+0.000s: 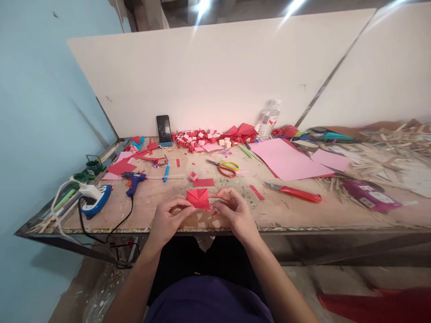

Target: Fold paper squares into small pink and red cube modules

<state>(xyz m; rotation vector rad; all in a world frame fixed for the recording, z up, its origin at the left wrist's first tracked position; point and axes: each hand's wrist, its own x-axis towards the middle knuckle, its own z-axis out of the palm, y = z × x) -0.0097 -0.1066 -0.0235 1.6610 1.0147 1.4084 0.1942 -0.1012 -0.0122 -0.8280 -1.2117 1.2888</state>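
Observation:
My left hand [172, 216] pinches a small square of red paper [198, 198] at its left edge, thumb in front and fingers behind. Crease lines cross the square and meet near its upper middle. At the paper's right edge, my right hand [232, 208] has its fingers curled, with index finger and thumb at the edge. Just beyond the square lie a red paper strip [204, 182] and a small pink folded paper box [193, 176]. Scissors [226, 167] with yellow and red handles rest farther back.
A red utility knife [299, 194] lies right, blade out, near pink paper sheets [296, 159]. Left are a blue glue gun [134, 180] and a power strip [97, 202] with cables. A phone [164, 128], many paper cubes [198, 139] and a plastic bottle [268, 120] line the back.

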